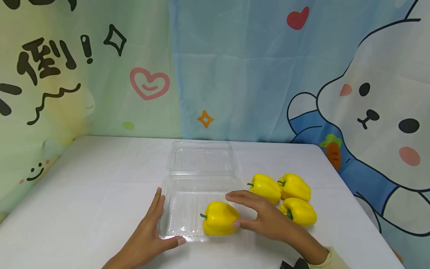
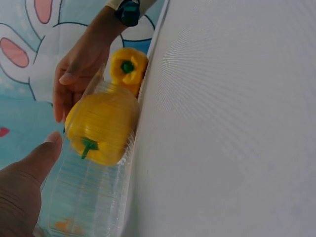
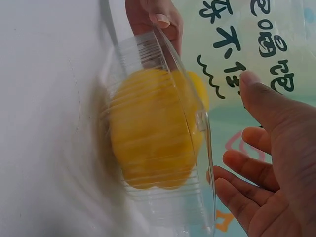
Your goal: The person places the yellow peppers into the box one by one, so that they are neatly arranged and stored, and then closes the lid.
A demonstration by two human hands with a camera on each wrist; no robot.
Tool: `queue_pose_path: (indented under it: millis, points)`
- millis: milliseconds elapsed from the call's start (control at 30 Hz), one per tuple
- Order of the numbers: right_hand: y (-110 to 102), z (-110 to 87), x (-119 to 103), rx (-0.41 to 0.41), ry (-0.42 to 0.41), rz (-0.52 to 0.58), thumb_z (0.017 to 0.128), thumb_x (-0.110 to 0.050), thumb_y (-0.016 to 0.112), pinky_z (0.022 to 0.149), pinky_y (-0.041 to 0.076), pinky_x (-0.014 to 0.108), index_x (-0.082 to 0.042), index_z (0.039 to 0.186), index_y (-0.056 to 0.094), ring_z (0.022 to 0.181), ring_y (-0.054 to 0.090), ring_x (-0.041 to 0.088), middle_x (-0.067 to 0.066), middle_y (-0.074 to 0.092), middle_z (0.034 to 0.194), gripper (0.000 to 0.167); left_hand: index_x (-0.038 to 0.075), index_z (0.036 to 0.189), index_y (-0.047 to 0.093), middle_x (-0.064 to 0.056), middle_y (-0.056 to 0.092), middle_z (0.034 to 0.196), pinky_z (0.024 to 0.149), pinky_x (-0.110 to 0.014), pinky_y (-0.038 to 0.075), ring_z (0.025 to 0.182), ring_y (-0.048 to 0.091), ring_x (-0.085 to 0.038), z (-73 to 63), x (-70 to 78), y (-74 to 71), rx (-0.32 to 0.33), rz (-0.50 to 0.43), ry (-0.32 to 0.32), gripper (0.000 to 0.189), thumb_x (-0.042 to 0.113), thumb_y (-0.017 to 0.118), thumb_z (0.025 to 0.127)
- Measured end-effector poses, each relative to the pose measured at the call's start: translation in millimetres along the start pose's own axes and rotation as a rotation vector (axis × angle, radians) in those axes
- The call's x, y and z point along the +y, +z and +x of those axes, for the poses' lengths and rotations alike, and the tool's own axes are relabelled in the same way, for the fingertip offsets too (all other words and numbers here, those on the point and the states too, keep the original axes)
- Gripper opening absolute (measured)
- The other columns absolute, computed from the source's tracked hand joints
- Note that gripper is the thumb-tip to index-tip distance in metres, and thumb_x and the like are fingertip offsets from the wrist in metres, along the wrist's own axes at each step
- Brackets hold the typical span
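White tabletop [image 1: 84,194] holds an open, clear plastic hinged container [image 1: 181,209]; 1 yellow bell pepper [image 1: 220,218] lies inside, 3 matching peppers [image 1: 295,187] remain outside, right of it. Left hand [image 1: 146,229] and right hand [image 1: 263,216]: spread, gripping nothing.

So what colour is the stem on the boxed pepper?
The stem is green, showing best in the left wrist view.

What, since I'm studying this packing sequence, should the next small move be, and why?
Probably the right hand should reach for one of the three yellow peppers on the table and grip it. One pepper already lies inside the open clear container, with bare space beside it, and the right hand looks open and holds nothing.
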State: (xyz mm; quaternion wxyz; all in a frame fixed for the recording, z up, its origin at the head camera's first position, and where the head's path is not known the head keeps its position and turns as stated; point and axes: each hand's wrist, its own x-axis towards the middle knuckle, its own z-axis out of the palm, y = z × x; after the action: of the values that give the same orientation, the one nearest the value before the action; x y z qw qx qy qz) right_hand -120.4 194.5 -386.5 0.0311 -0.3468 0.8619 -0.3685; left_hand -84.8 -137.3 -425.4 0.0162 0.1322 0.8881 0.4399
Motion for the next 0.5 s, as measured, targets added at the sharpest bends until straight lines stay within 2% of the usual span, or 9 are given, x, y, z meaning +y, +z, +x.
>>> queue_pose_path:
  millis: [100, 267, 500]
  points:
    - [-1.1, -0.1, 1.0, -0.001, -0.022, -0.007, 0.09, -0.035, 0.069, 0.099, 0.045, 0.042, -0.013, 0.137, 0.057, 0.127, 0.05, 0.02, -0.005, 0.052, 0.139, 0.054, -0.001, 0.154, 0.012, -0.009, -0.003, 0.163, 0.107, -0.054, 0.024, 0.145, 0.013, -0.037, 0.1, 0.2, 0.3, -0.002, 0.005, 0.002, 0.128, 0.059, 0.083, 0.066]
    - [-1.2, 0.4, 2.1, -0.004, -0.068, -0.008, 0.091, -0.031, 0.068, 0.099, 0.045, 0.042, -0.014, 0.137, 0.057, 0.126, 0.051, 0.021, -0.002, 0.053, 0.138, 0.05, -0.002, 0.154, 0.011, -0.008, -0.005, 0.163, 0.108, -0.056, 0.023, 0.145, 0.011, -0.037, -0.1, 0.7, -0.5, -0.004, 0.006, -0.002, 0.128, 0.058, 0.082, 0.067]
    - [-6.0, -1.2, 3.2, 0.019, -0.04, -0.026, 0.091, -0.036, 0.068, 0.098, 0.046, 0.039, -0.014, 0.136, 0.057, 0.125, 0.051, 0.019, -0.004, 0.054, 0.137, 0.052, -0.002, 0.154, 0.012, -0.01, -0.004, 0.162, 0.107, -0.055, 0.024, 0.144, 0.013, -0.038, -0.2, 2.1, -0.3, -0.002, 0.011, -0.009, 0.128, 0.059, 0.082, 0.066]
